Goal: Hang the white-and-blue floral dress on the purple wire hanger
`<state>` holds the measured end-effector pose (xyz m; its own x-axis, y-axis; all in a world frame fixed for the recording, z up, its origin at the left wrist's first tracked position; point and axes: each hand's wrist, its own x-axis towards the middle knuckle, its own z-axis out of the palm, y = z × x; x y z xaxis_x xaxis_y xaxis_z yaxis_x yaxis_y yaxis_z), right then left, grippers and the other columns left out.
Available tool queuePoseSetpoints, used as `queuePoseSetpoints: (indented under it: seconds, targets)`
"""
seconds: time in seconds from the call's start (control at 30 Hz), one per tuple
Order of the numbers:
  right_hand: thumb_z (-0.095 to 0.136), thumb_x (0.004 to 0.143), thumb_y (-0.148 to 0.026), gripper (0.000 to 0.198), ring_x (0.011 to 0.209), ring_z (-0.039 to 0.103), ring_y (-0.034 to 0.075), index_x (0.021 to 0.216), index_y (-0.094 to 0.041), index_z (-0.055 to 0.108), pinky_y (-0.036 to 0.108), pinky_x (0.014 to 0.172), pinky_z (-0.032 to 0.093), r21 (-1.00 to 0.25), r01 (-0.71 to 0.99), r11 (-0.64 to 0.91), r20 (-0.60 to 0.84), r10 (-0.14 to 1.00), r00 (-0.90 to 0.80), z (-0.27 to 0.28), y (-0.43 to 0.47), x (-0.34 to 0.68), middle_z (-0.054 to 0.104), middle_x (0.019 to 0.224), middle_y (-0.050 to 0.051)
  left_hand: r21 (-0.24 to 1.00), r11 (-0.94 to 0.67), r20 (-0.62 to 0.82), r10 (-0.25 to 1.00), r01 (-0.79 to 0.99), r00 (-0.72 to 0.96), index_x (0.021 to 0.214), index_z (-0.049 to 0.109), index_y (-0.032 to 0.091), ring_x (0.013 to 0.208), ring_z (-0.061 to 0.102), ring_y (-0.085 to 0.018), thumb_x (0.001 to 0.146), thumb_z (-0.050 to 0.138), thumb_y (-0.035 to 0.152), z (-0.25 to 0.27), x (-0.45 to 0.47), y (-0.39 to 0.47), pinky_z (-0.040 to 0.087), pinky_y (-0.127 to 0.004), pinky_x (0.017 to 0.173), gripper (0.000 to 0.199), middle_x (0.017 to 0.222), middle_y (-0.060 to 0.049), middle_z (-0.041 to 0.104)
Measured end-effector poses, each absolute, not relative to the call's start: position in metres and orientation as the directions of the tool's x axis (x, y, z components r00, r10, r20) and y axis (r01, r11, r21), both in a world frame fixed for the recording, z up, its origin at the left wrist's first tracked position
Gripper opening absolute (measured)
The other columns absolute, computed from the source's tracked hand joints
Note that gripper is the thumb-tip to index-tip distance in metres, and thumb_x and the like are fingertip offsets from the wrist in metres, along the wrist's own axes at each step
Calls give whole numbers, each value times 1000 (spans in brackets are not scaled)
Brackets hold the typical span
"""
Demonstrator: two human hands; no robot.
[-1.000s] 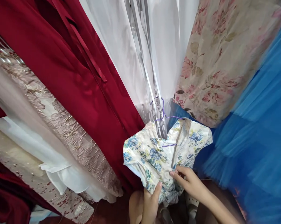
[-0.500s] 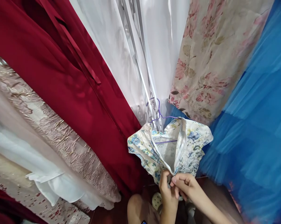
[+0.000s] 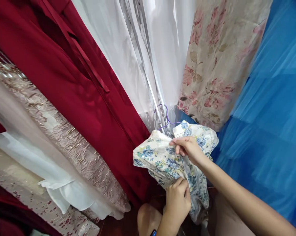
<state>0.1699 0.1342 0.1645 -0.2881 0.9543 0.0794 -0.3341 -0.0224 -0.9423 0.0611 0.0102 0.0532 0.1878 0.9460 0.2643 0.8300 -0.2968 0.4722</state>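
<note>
Below the purple wire hanger [image 3: 167,118], the person's right hand [image 3: 188,149] pinches the neckline edge of a floral garment [image 3: 160,155]; the left hand [image 3: 179,200], farther below, is closed on its front. The garment, draped from the hanger, looks light, soft and easily creased, probably best held by its edges. Left of the hanger hangs smooth crimson cloth [image 3: 89,95]; right, layered blue tulle [image 3: 266,137].

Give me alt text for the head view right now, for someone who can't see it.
The right hand pinches the upper edge of a blue-floral white garment on a purple hanger; the left hand grips it lower down. Red cloth hangs to the left, white fabric and pink-floral fabric behind, blue tulle to the right.
</note>
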Motion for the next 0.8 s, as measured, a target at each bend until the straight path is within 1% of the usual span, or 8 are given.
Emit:
queuePoseSetpoints:
  seconds: [0.13,0.23,0.3,0.37,0.47,0.6,0.67,0.8]
  targets:
    - [67,79,-39,30,33,36,6,69,-12,73,21,35,24,-928,-368,58,147,965,-218,182,144,164,62,43,0,435,-297,213,951,850,223,80,53,22,72,58,-17,76,53,3,52,60,8,31,-28,59,19,86,-1,64]
    - [68,78,-41,29,34,40,8,72,-13,74,22,36,25,-933,-350,89,173,961,-217,181,138,166,62,43,0,561,-296,230,953,773,198,82,58,22,74,59,-17,79,58,9,56,53,20,38,-26,63,14,86,0,64]
    - [67,80,-42,29,35,41,9,75,-15,74,22,38,27,-943,-303,134,204,956,-212,178,131,169,61,44,-1,674,-300,317,943,675,103,90,61,22,75,59,-16,85,59,16,72,46,33,43,-25,68,8,84,-1,63]
    - [64,83,-44,31,37,42,10,77,-15,73,23,41,30,-952,-241,186,239,947,-214,175,126,172,60,44,-2,747,-321,434,899,582,-61,108,60,21,73,59,-15,93,53,25,99,38,50,46,-26,71,17,81,-1,62]
    - [60,86,-46,34,39,43,10,77,-15,72,24,43,32,-953,-174,249,286,929,-236,171,122,175,59,46,-1,739,-414,544,832,531,-108,132,51,23,69,58,-14,98,47,29,146,31,75,46,-25,69,36,81,0,62]
    - [57,88,-46,36,43,44,11,69,-17,67,25,47,34,-932,-87,352,363,906,-217,158,124,175,58,48,-1,643,-510,579,812,571,73,100,66,19,72,61,-15,97,47,32,183,32,100,46,-25,69,23,81,-2,66]
    - [55,90,-46,38,46,46,12,67,-17,64,25,49,36,-922,-56,384,387,903,-186,147,126,173,57,49,-1,603,-522,609,790,603,75,84,65,18,70,61,-14,97,49,31,187,35,106,45,-23,68,23,76,-1,66]
    - [52,93,-47,40,51,51,15,66,-18,63,28,55,40,-911,-38,410,411,900,-145,127,130,170,57,51,-1,590,-512,669,743,624,-24,82,63,18,68,62,-13,95,52,31,180,40,113,45,-22,68,21,71,0,63]
